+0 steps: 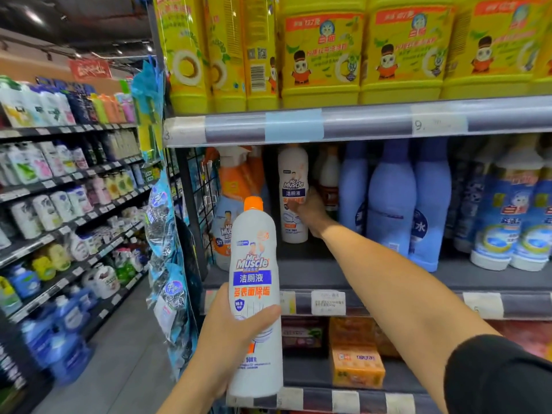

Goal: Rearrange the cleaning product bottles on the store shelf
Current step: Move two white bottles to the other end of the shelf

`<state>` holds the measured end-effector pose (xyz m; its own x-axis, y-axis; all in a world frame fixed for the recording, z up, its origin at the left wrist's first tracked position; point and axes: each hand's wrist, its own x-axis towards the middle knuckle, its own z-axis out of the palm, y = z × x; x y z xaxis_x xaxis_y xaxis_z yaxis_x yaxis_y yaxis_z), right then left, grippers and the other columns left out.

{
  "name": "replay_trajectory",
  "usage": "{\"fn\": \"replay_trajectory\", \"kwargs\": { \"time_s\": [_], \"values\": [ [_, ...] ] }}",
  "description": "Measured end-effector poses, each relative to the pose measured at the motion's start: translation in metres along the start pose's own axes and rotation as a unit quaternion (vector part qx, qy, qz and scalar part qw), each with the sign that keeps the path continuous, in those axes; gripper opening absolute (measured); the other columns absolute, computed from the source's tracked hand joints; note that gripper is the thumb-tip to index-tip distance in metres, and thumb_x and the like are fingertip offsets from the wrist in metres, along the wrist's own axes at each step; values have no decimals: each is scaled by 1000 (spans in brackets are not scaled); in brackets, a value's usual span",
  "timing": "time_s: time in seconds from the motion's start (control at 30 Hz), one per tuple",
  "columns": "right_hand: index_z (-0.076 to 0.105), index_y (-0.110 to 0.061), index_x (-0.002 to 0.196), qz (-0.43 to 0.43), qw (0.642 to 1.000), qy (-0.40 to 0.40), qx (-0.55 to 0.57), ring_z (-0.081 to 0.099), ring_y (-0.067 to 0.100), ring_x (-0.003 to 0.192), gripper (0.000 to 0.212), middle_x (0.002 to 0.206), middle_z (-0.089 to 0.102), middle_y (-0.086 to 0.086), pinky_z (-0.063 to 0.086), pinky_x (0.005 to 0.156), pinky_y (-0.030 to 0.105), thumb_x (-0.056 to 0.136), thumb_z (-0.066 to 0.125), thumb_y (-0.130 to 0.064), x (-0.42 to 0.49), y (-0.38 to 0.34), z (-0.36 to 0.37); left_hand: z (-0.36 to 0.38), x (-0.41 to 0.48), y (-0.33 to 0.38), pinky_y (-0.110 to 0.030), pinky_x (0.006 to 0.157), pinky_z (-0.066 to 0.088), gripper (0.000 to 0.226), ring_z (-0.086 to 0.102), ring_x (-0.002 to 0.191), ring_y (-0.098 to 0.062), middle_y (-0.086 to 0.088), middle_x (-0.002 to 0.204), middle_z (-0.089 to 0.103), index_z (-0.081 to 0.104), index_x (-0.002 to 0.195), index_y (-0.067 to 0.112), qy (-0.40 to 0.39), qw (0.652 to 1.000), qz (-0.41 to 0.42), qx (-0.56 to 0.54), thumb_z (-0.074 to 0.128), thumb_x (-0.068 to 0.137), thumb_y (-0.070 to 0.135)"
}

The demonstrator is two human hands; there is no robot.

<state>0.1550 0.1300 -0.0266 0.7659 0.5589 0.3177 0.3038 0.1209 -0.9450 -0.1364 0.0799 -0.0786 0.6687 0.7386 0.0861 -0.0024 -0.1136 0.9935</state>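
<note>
My left hand grips a white Mr Muscle bottle with an orange cap, upright in front of the shelf edge. My right hand reaches deep into the middle shelf and wraps around a second white Mr Muscle bottle that stands there. An orange spray bottle stands left of it. Blue bottles stand to the right of my right hand.
Yellow detergent jugs fill the shelf above. White and blue bottles sit at the far right. Orange soap boxes lie on the lower shelf. An aisle with stocked shelves runs to the left.
</note>
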Motion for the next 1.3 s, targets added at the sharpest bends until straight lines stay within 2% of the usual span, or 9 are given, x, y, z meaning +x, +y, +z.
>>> {"fn": "replay_trajectory", "kwargs": {
  "time_s": [0.27,0.4,0.53,0.67,0.8,0.9,1.0,1.17,1.3],
  "values": [
    [47,2,125,-2,998,13,-55,56,33,119,46,128,58,22,47,97,42,84,68,0,8,2,1,6,4,8,-43,72,60,40,73,81,-24,-4,91,75,59,106,20,-6,1000,8,-5,81,73,17],
    [48,1,132,25,983,-41,-177,53,32,125,46,135,55,19,43,104,43,90,65,-9,5,-2,-4,16,7,17,-41,68,60,33,74,81,-26,-7,93,75,59,106,17,-14,999,13,-26,77,78,18],
    [54,-2,129,42,922,-111,-369,58,33,117,40,132,58,18,49,95,36,92,61,-16,-25,-15,-26,23,18,31,-40,68,61,24,74,81,-26,-7,94,76,60,108,18,-27,998,12,-46,67,87,26],
    [53,-10,129,-87,866,-158,-467,55,32,114,46,128,58,15,47,94,40,91,56,-37,-96,-16,-75,31,41,47,-36,61,59,18,75,76,-22,-6,91,77,63,105,22,-50,996,-7,-71,64,90,31],
    [53,-21,125,-127,818,-162,-537,52,25,111,66,121,55,2,44,91,41,85,25,-65,-156,-4,-111,43,71,54,-40,60,60,20,74,71,-23,-8,85,76,64,103,16,-59,992,-39,-104,67,88,30],
    [55,-21,121,-138,792,-163,-571,51,23,108,65,114,57,1,41,91,39,88,23,-66,-171,13,-119,53,96,54,-42,62,60,31,73,71,-25,-10,85,76,59,109,13,-47,991,-45,-114,70,86,30],
    [50,-21,131,-166,767,-147,-602,48,22,116,60,125,55,0,36,98,37,92,31,-61,-178,31,-119,62,121,52,-41,62,59,40,74,75,-26,-13,94,75,55,116,9,-27,992,-55,-111,72,84,27],
    [55,-22,130,-192,787,-107,-577,53,19,116,57,127,58,-2,37,100,38,91,40,-60,-178,40,-117,73,153,41,-38,67,58,30,73,81,-24,-12,103,73,57,110,15,-7,992,-30,-119,71,84,11],
    [48,-26,137,-180,788,-111,-578,46,16,123,59,134,52,-6,32,103,36,91,36,-62,-177,44,-118,80,163,38,-47,91,52,36,65,106,-29,-11,115,68,55,116,17,-5,995,20,-93,66,86,0]
  ]
}}
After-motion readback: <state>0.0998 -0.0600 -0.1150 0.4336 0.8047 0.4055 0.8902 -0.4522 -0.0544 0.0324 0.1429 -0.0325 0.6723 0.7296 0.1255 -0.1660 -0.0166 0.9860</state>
